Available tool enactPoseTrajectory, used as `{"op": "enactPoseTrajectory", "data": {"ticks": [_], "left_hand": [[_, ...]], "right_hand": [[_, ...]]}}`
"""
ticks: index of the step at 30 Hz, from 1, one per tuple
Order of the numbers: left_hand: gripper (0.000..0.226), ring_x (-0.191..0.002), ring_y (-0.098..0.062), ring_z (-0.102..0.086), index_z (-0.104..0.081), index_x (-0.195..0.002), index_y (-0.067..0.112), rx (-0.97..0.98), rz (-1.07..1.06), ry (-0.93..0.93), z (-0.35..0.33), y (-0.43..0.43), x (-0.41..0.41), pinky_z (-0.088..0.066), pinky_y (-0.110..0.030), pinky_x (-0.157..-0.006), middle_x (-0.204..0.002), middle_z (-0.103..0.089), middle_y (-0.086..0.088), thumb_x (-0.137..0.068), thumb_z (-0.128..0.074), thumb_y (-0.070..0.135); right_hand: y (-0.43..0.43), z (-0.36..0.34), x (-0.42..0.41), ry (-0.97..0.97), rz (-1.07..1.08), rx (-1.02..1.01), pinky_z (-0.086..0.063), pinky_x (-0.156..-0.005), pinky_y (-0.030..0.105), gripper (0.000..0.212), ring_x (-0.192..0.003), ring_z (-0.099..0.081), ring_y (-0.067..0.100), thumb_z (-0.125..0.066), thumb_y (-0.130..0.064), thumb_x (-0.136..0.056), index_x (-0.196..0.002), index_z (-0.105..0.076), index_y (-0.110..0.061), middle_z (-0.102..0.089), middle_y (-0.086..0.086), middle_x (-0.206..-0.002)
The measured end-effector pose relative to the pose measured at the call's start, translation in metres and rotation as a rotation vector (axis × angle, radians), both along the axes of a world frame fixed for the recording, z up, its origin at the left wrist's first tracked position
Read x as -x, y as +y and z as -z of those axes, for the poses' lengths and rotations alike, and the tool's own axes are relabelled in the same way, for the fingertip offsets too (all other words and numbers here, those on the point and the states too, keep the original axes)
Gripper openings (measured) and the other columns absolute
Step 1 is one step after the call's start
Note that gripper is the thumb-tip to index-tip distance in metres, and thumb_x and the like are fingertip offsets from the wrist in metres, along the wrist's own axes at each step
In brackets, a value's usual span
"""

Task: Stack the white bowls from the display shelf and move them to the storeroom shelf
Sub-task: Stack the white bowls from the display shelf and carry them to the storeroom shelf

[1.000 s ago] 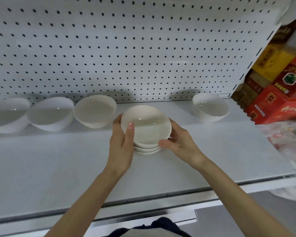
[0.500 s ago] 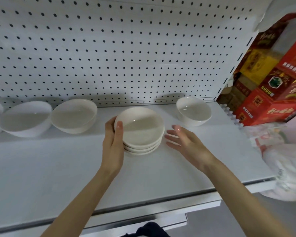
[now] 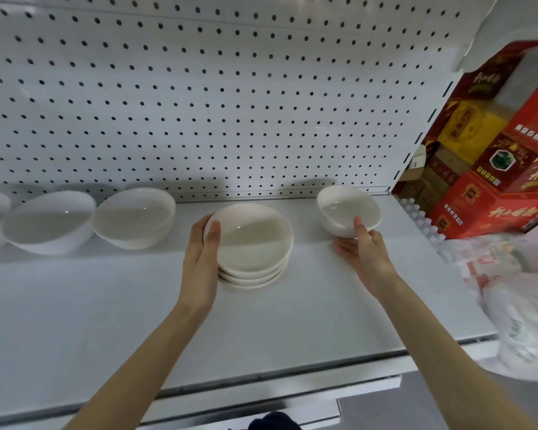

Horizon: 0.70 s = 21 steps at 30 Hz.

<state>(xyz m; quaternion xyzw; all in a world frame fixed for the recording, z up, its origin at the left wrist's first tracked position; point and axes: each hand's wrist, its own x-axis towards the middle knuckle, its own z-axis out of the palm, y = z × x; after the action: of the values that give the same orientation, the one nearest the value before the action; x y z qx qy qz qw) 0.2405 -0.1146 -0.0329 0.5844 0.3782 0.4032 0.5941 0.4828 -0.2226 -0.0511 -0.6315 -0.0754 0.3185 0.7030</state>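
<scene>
Three white bowls sit nested in a stack (image 3: 255, 243) on the display shelf (image 3: 106, 305). At the stack's left side the left hand (image 3: 201, 259) grips it, thumb over the top rim and the other fingers hidden behind. Right of the stack, the right hand (image 3: 365, 256) meets a lone bowl (image 3: 345, 209), thumb against its near wall, fingers straight and low beside its base. It looks best to take a full grip, lift the bowl clear, centre it over the stack and lower it level.

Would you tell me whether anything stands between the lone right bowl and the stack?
Nothing visible does: only bare shelf lies between the bowl and the stack. The right hand touches the bowl's near side, and the left hand grips the stack's left edge.
</scene>
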Motion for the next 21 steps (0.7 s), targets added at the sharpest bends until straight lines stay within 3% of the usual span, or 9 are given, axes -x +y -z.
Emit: {"op": "enactPoseTrajectory", "data": {"ticks": [5,8,11,14,16,19,21], "left_hand": [[0.024,-0.098,0.023,-0.050,-0.051,-0.120,0.036,-0.015,0.014,0.039,-0.004,-0.001,0.004,-0.035,-0.001,-0.083,-0.114,-0.057,0.026,-0.103,-0.034,0.039],[0.043,-0.118,0.007,-0.042,-0.041,-0.141,0.029,-0.051,0.007,0.066,-0.011,0.000,0.007,-0.026,-0.014,-0.099,-0.134,-0.047,0.019,-0.101,-0.034,0.043],[0.059,-0.125,0.006,-0.037,-0.039,-0.146,0.028,-0.077,-0.014,0.021,-0.025,0.002,0.011,-0.026,0.002,-0.089,-0.145,-0.042,0.015,-0.091,-0.037,0.051],[0.052,-0.131,0.007,-0.035,-0.043,-0.144,0.027,-0.160,-0.011,-0.030,-0.043,-0.003,0.012,-0.025,0.010,-0.089,-0.149,-0.041,0.013,-0.095,-0.039,0.045],[0.051,-0.132,0.007,-0.038,-0.045,-0.142,0.027,-0.164,0.008,-0.109,-0.053,-0.001,0.010,-0.028,0.000,-0.100,-0.147,-0.045,0.013,-0.097,-0.047,0.050],[0.064,-0.131,0.009,-0.042,-0.047,-0.135,0.036,-0.142,0.013,-0.179,-0.064,-0.001,0.010,-0.028,-0.021,-0.114,-0.144,-0.049,0.016,-0.079,-0.042,0.064],[0.065,-0.132,0.009,-0.041,-0.045,-0.136,0.039,-0.144,0.054,-0.173,-0.063,-0.001,0.011,-0.026,-0.022,-0.115,-0.145,-0.047,0.017,-0.077,-0.040,0.064]], "right_hand": [[0.001,-0.001,-0.001,0.034,0.012,-0.015,-0.054,-0.073,0.030,0.046,-0.084,-0.063,0.024,-0.054,-0.027,-0.097,-0.132,-0.036,-0.003,-0.056,0.018,-0.104],[-0.002,-0.006,0.004,0.057,0.014,-0.033,-0.052,-0.069,0.028,0.034,-0.081,-0.060,0.023,-0.051,-0.023,-0.097,-0.123,-0.039,-0.005,-0.052,0.018,-0.101],[-0.007,-0.020,0.016,0.056,-0.046,-0.092,-0.055,-0.063,0.024,0.031,-0.071,-0.059,0.019,-0.050,-0.023,-0.097,-0.121,-0.043,-0.005,-0.053,0.014,-0.085],[-0.010,-0.044,0.032,-0.016,-0.146,-0.159,-0.053,-0.060,0.024,0.023,-0.064,-0.058,0.018,-0.046,-0.021,-0.098,-0.115,-0.046,-0.006,-0.054,0.012,-0.078],[-0.010,-0.059,0.045,-0.045,-0.209,-0.204,-0.051,-0.059,0.025,0.018,-0.061,-0.057,0.017,-0.043,-0.020,-0.099,-0.110,-0.049,-0.006,-0.053,0.012,-0.076],[-0.009,-0.076,0.062,-0.012,-0.290,-0.234,-0.047,-0.060,0.027,0.022,-0.059,-0.056,0.017,-0.040,-0.021,-0.099,-0.108,-0.054,-0.006,-0.053,0.009,-0.073],[-0.009,-0.082,0.072,-0.003,-0.356,-0.234,-0.047,-0.058,0.027,0.025,-0.058,-0.054,0.017,-0.039,-0.021,-0.099,-0.110,-0.054,-0.005,-0.053,0.007,-0.070]]}}
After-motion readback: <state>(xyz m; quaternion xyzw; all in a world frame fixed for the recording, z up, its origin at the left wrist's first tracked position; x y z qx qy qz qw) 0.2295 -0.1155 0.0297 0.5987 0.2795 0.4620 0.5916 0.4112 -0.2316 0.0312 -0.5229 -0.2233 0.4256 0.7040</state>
